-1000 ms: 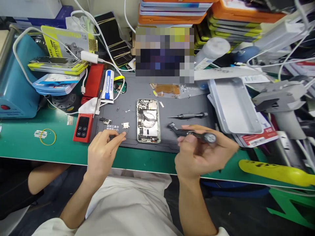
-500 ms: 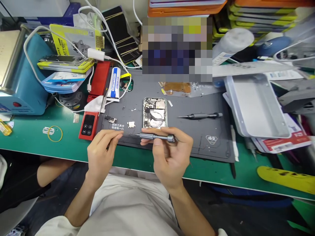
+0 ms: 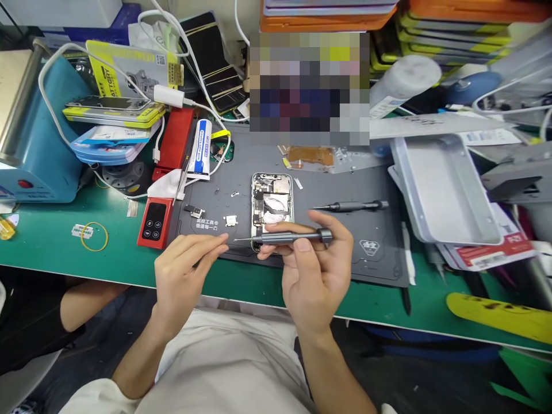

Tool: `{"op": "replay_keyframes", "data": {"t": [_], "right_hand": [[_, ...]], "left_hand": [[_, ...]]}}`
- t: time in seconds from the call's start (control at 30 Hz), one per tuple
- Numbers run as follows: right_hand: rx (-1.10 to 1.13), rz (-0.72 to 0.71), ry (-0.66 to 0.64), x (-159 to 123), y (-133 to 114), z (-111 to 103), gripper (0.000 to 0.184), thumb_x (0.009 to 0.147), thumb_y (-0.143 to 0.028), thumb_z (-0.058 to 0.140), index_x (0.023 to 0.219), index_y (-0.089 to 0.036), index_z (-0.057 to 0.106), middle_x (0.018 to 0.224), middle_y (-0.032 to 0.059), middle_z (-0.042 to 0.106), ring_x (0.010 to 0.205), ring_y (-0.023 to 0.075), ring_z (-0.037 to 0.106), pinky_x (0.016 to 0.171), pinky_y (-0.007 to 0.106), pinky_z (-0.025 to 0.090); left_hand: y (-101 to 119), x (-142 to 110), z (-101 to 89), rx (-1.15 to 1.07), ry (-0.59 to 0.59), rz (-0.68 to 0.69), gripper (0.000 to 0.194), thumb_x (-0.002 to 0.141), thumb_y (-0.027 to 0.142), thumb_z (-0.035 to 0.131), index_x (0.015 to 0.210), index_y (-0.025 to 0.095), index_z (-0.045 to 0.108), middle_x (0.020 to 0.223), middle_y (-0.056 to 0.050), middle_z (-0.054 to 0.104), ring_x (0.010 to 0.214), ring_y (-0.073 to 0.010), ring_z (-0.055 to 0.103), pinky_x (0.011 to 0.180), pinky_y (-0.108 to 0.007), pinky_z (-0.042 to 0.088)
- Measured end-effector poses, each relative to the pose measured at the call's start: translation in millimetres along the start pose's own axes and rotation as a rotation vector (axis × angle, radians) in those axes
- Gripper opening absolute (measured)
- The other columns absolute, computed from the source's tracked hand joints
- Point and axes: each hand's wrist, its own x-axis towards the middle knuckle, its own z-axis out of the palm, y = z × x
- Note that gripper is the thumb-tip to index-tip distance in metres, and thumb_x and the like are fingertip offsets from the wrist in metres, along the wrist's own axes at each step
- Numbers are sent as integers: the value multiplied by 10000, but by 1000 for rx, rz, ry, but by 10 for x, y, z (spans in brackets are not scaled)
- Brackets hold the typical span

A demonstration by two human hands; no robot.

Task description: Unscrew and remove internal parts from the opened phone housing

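Note:
My right hand point(image 3: 321, 264) holds a dark grey precision screwdriver point(image 3: 287, 237) level, its thin tip pointing left. Just left of that tip, my left hand point(image 3: 187, 270) has thumb and fingertips pinched together; anything between them is too small to make out. Behind the screwdriver an opened phone point(image 3: 271, 198) lies on the dark work mat point(image 3: 336, 181), its lower end partly covered by my right hand and the tool. A second screwdriver point(image 3: 351, 206) rests on the mat to the right. Left of the phone are a small silver part point(image 3: 230, 221) and a small black part point(image 3: 195, 211).
A red device point(image 3: 154, 221) with a button panel stands at the mat's left edge, beside a white-and-blue tube point(image 3: 200, 149). A grey-white tray point(image 3: 451, 190) sits right. On the green table lie a razor blade point(image 3: 81, 231) and a rubber band point(image 3: 94, 237). Part of another person shows lower left.
My right hand and the screwdriver have shifted right. My left hand has moved slightly right, its fingers still pinched near the tip.

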Motion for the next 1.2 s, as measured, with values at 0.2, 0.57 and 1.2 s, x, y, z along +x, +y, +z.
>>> {"op": "replay_keyframes", "data": {"t": [0.2, 0.57, 1.2], "right_hand": [[13, 4, 9, 0, 3, -3, 253, 1055, -235, 587, 1305, -278, 586, 1073, 33, 828, 763, 161, 783, 735, 368, 715], [140, 24, -70, 45, -11, 1, 275, 1071, -197, 544, 1324, -285, 607, 1081, 24, 836, 711, 138, 776, 660, 307, 703], [205, 91, -156, 95, -12, -41, 257, 1081, -226, 535, 1325, -286, 590, 1091, 18, 841, 705, 136, 793, 653, 295, 713]], "left_hand": [[67, 64, 41, -113, -21, -57, 174, 990, 168, 773, 1113, 272, 839, 1056, 29, 836, 937, -114, 763, 852, -238, 608], [49, 99, 11, -187, -78, -113, 99, 1011, 201, 743, 1011, 246, 831, 975, -15, 825, 828, -136, 750, 624, -229, 553], [23, 70, 15, -267, -63, -92, 146, 997, 140, 744, 999, 261, 826, 934, 8, 818, 839, -122, 753, 664, -209, 563]]}}
